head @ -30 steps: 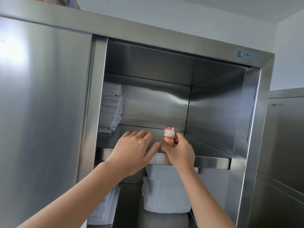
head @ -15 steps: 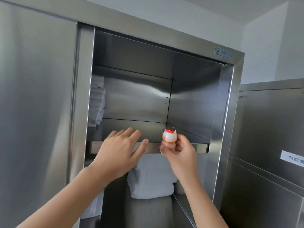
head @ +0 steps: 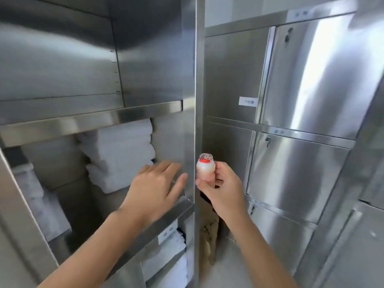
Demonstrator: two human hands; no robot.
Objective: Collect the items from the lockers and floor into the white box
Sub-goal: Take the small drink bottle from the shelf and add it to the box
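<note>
My right hand grips a small white drink bottle with a red foil cap, held upright in front of the steel locker's right post. My left hand hovers flat beside it with fingers spread and nothing in it, in front of the open locker's middle compartment. The upper shelf above my hands holds nothing I can see. The white box is out of view.
Folded white towels are stacked in the middle compartment, more white linen lies at its left and below. Closed steel locker doors with small locks fill the right side. A brownish cloth hangs low between the units.
My right hand has drawn the bottle out of the upper shelf and down to the right. My left hand came down with it. The view has swung down and right.
</note>
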